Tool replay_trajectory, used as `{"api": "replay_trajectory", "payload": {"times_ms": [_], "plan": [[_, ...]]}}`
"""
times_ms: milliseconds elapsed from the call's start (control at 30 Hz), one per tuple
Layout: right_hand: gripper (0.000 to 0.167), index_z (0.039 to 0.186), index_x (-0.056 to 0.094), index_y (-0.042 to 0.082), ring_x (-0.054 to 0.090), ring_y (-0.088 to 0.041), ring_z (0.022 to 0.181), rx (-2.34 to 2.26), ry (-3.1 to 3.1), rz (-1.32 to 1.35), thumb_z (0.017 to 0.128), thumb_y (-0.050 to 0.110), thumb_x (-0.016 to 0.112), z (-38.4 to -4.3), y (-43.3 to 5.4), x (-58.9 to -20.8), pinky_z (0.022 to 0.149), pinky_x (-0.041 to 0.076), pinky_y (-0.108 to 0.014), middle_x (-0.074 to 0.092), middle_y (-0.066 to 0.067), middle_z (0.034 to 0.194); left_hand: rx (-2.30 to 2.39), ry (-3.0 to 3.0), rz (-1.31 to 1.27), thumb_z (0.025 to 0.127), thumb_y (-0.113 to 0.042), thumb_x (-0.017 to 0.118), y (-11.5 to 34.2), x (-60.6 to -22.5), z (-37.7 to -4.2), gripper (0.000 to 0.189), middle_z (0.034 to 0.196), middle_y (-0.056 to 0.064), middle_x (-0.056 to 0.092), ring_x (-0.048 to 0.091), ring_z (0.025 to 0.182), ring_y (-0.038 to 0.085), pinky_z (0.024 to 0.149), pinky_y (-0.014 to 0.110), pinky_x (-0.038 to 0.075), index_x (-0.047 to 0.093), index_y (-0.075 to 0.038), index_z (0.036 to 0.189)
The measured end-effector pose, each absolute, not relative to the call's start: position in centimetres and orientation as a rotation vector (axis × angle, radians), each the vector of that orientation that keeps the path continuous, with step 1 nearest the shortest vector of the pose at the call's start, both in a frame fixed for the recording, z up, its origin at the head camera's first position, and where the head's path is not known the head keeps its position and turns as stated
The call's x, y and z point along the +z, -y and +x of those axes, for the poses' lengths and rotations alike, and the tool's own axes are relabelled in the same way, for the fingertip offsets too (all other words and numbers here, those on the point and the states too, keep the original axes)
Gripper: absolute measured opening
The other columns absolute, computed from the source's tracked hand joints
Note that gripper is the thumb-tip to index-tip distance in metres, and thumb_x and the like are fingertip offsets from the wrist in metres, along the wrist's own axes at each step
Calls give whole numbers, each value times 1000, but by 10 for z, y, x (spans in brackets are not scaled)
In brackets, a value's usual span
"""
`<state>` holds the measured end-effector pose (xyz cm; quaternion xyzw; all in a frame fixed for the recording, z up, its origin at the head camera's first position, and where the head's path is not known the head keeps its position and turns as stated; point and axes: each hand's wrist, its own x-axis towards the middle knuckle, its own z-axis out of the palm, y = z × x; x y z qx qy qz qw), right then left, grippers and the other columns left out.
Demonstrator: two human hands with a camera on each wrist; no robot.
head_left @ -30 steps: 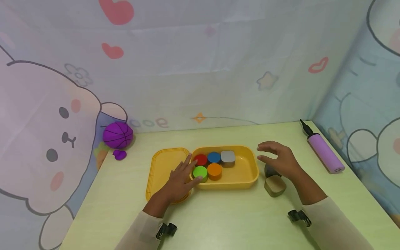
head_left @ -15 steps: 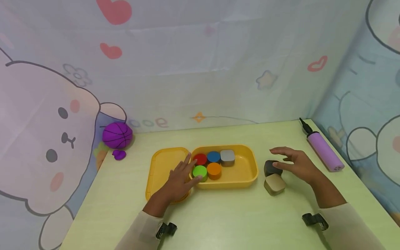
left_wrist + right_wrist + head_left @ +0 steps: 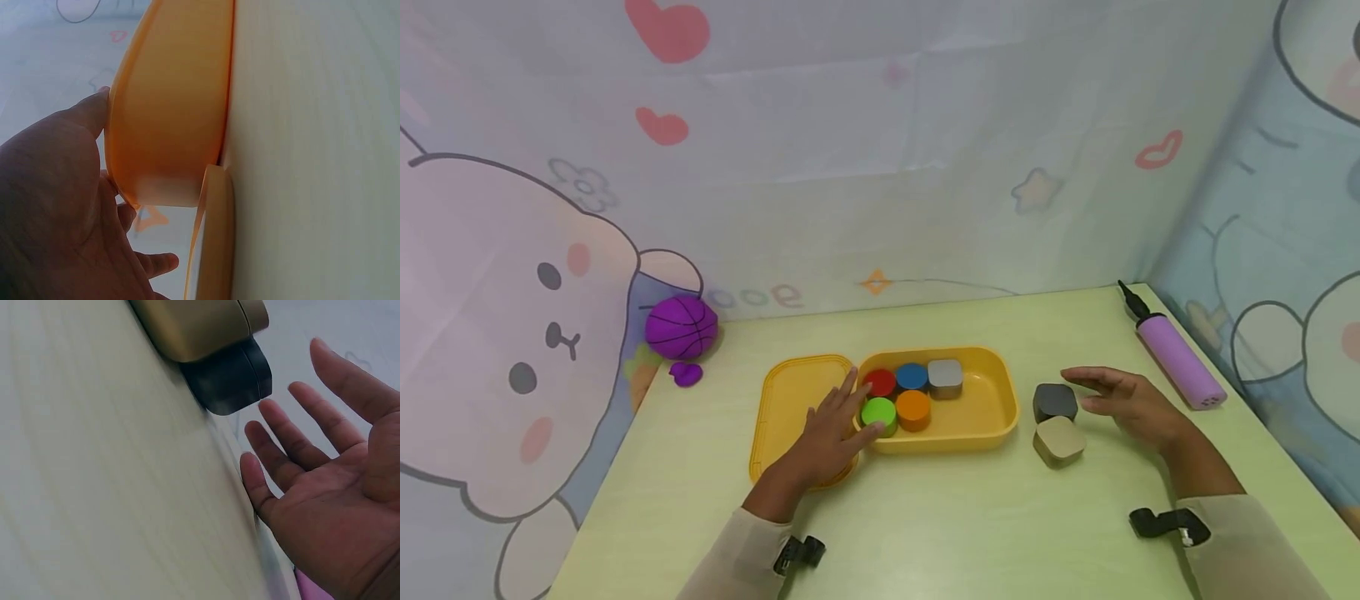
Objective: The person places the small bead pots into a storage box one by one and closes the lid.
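Note:
A yellow plastic box [image 3: 951,447] holds red [image 3: 880,382], blue [image 3: 913,376], grey [image 3: 945,374], green [image 3: 879,411] and orange [image 3: 913,408] lidded tins or blocks. My left hand [image 3: 824,437] rests at the box's left end, fingers spread and fairly straight; thumb and fingertips touch the rim in the left wrist view. Beneath that hand lies the flat yellow lid [image 3: 784,408]. Right of the box stand a dark grey rounded-square tin or block [image 3: 1055,402] and a beige one [image 3: 1059,440], side by side. My right hand [image 3: 1138,410] hovers just right of the dark one, fingers relaxed, holding nothing.
At the table's back left sit a purple basketball [image 3: 682,327] and a small purple duck [image 3: 686,374]. A lilac hand pump [image 3: 1180,360] with a black nozzle lies at the right edge. A printed curtain [image 3: 850,167] closes off the back and sides.
My right hand has drawn back rightward from beside the box, over the dark tin or block, uncovering it. The left hand has stayed on the box.

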<state>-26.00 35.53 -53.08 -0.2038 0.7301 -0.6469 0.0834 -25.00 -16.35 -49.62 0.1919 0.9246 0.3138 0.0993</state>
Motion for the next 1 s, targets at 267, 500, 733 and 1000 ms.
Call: {"api": "replay_trajectory", "payload": {"times_ms": [267,500,733,1000], "plan": [[54,154,56,-8,64,6,133,-1818,-2259,-512,104,1,71,-258,-347,-534,107,50,-11,70,18,146,935,-2714,583,112,-59,52,164,-493,-250,79,186,-8,-6,4,172,46,126,86,-3,21,-27,177],[55,153,59,-4,65,7,130,-1787,-2290,-477,102,4,75,-260,-345,-534,104,52,-12,70,22,141,917,-2729,585,112,-58,51,166,-496,-251,78,186,-6,-6,5,172,47,125,87,-1,21,-27,177],[54,150,63,-2,66,7,125,-1758,-2331,-427,100,9,79,-256,-343,-531,102,52,-11,72,22,137,945,-2720,585,112,-58,52,164,-497,-250,79,186,-6,-5,5,172,47,125,87,-1,22,-27,177],[49,150,63,-3,66,7,124,-1757,-2344,-503,103,5,74,-257,-346,-536,102,51,-10,70,25,137,942,-2715,587,112,-58,52,164,-497,-251,79,186,-6,-6,5,172,47,125,87,-1,21,-27,177]]}}
